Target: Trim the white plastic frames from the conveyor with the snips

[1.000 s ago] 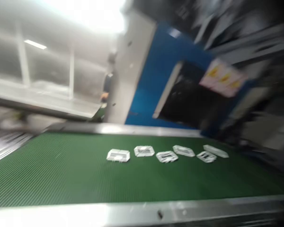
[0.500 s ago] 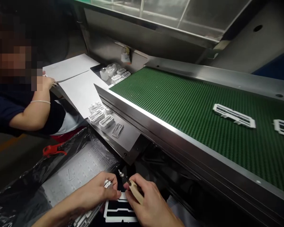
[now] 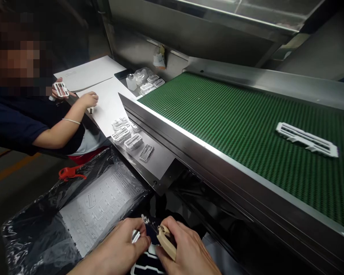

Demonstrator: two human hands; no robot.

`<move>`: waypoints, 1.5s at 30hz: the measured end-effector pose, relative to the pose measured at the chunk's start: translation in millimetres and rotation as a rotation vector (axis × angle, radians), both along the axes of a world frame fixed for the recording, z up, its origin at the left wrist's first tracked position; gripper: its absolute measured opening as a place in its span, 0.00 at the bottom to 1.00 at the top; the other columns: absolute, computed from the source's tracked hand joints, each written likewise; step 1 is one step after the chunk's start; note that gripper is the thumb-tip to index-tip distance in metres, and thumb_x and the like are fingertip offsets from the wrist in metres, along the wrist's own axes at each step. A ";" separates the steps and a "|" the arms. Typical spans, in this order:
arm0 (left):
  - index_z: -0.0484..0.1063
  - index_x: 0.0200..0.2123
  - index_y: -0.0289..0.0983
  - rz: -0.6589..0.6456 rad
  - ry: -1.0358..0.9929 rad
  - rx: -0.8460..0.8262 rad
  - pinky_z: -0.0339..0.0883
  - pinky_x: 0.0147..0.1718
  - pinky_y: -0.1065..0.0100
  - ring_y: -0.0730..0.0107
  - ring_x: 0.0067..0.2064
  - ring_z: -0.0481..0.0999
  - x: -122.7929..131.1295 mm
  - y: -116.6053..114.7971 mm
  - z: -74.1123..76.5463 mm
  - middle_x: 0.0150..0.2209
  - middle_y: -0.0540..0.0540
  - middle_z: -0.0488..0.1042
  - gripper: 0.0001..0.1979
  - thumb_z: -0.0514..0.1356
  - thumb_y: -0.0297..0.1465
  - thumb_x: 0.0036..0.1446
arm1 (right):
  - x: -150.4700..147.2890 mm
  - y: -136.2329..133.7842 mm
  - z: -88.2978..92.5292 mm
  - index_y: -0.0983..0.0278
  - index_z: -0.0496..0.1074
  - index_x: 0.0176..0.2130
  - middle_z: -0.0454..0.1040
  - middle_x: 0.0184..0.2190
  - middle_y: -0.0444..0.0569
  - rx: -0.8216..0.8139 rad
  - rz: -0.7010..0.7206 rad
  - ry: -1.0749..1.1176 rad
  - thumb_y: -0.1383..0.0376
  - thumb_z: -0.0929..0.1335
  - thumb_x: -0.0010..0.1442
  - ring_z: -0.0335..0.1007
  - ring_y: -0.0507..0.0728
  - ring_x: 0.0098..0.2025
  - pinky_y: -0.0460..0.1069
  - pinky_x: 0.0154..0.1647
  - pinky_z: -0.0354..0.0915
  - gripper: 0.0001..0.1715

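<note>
At the bottom centre my left hand is closed on a white plastic frame, partly hidden by my hands. Another bit of white plastic shows between its fingers. My right hand is wrapped around a pair of nippers with beige handles. The metal tips of the nippers point up and to the left, close by my left fingertips. Whether the jaws touch the plastic I cannot tell.
A green conveyor belt carries one white frame. Stacked white frames lie on a paper-covered table. A plastic-lined box with a red-handled tool at its edge stands left. A co-worker's hand is over the table.
The view has shifted somewhat. The co-worker's one arm now reaches over the table, and a white frame shows in their other hand. My hands still hold the frame and nippers, close together.
</note>
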State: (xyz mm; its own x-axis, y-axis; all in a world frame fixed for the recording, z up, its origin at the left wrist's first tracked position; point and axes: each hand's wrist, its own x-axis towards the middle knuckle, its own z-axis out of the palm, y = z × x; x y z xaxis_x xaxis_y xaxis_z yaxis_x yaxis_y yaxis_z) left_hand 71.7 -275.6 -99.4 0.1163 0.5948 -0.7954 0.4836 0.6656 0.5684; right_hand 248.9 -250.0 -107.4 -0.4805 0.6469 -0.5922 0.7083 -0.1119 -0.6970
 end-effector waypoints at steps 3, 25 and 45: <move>0.69 0.31 0.38 0.051 -0.012 -0.014 0.60 0.43 0.62 0.54 0.45 0.70 3.4 -2.3 8.9 0.36 0.46 0.74 0.11 0.56 0.40 0.51 | -2.0 -2.4 -2.2 0.59 0.60 0.30 0.62 0.22 0.39 -0.144 -0.004 0.107 0.73 0.64 0.42 0.56 0.51 0.24 0.46 0.26 0.51 0.13; 0.74 0.35 0.38 -0.128 -0.369 0.713 0.66 0.40 0.66 0.61 0.39 0.73 9.6 -20.1 -7.4 0.37 0.40 0.73 0.10 0.53 0.31 0.63 | 11.6 -20.0 -30.5 0.63 0.60 0.27 0.60 0.23 0.39 -0.352 -0.320 0.498 0.72 0.63 0.41 0.54 0.49 0.25 0.44 0.26 0.54 0.08; 0.67 0.28 0.38 -0.075 -0.407 0.361 0.61 0.38 0.68 0.66 0.37 0.70 17.5 -1.1 0.4 0.33 0.48 0.71 0.14 0.54 0.39 0.63 | 89.3 8.6 40.4 0.59 0.64 0.51 0.73 0.45 0.52 0.573 0.447 -0.183 0.74 0.64 0.40 0.71 0.66 0.46 0.58 0.44 0.69 0.36</move>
State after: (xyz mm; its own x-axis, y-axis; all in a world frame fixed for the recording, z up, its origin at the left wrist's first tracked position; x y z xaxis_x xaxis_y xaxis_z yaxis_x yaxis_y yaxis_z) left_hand 89.2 -276.7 -99.0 0.4244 0.8001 -0.4239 0.2152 0.3657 0.9055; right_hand 338.2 -241.4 -66.9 -0.6961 0.6442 -0.3169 0.7113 0.5592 -0.4257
